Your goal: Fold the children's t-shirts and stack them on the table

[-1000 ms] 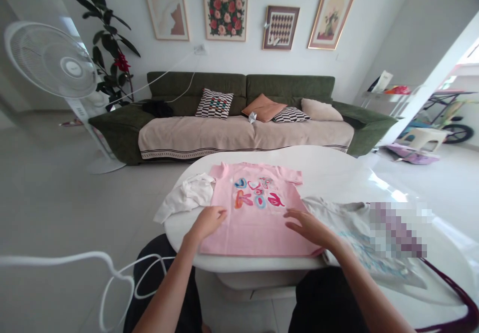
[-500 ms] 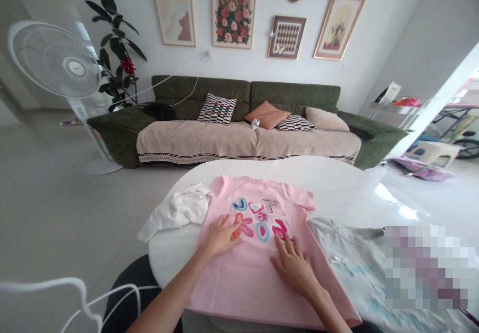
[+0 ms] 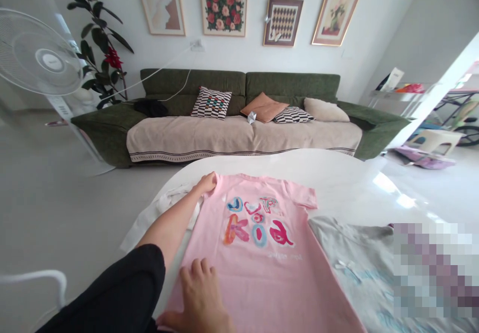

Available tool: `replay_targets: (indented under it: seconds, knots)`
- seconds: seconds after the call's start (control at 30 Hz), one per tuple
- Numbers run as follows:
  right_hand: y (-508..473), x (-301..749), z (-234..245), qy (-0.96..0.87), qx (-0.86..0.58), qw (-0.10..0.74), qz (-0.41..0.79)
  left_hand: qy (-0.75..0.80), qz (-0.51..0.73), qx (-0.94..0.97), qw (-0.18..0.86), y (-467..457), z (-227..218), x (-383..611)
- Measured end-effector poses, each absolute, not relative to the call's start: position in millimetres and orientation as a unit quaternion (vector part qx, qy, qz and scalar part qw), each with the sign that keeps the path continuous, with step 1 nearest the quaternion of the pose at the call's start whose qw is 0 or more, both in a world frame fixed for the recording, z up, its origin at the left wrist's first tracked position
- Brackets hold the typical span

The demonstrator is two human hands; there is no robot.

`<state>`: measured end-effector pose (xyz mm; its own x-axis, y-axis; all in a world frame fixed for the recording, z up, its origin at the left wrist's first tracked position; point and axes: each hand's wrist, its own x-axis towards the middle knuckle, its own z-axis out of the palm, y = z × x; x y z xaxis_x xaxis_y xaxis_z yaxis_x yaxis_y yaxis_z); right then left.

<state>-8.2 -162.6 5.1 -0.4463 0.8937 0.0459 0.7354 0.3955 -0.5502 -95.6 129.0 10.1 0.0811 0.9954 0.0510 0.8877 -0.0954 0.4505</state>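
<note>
A pink T-shirt point(image 3: 258, 278) with colourful painted-style lettering lies spread out on the white table point(image 3: 344, 193). At the shirt's far left, my left hand point(image 3: 207, 183) is closed on the sleeve edge. My right hand point(image 3: 202, 298) rests lower down, on the left side of the shirt body, its thumb out to the left and its fingers slightly bent and apart. A crumpled white cloth point(image 3: 144, 221) lies left of the shirt, partly hidden by my left forearm. Beside the shirt on the right is a grey garment point(image 3: 348, 248) with pale blue print.
Behind the table stands a green sofa point(image 3: 209, 81) with a beige cover and several cushions. A white fan point(image 3: 50, 61) is at the left, near a tall plant point(image 3: 99, 38). A white cable point(image 3: 56, 278) curves in at the lower left. Part of the right side is pixelated.
Both hands have left the printed front. My left hand went up to the left sleeve and closed on it; my right hand crossed to the shirt's lower left. The camera view shifted slightly.
</note>
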Motion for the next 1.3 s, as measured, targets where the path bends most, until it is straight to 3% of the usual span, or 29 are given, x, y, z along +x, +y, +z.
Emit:
replay_targets:
  seconds: [0.2,0.43,0.5,0.7,0.97,1.1,1.3]
  knots:
    - [-160,-23,-6,-0.802,-0.526,0.174,0.224,0.691,0.134,0.694,0.147,141,-4,-102]
    - [-137,40,9,-0.599,-0.543,0.411,0.42,0.734,0.141,0.634,0.196,146,9,-107]
    - [-140,61,17,-0.572,-0.517,0.437,0.463,0.742,0.159,0.617,0.207,147,18,-111]
    - [-171,89,35,-0.681,-0.464,0.347,0.448,0.756,0.184,0.581,0.241,147,47,-121]
    - [-185,124,27,-0.621,-0.59,0.311,0.411,0.678,0.209,0.605,0.362,153,87,-66]
    - [-187,141,9,-0.616,-0.602,0.272,0.429,0.654,0.246,0.613,0.368,154,75,-8]
    - [-194,152,1,-0.663,-0.627,0.215,0.348,0.642,0.301,0.643,0.291,144,29,36]
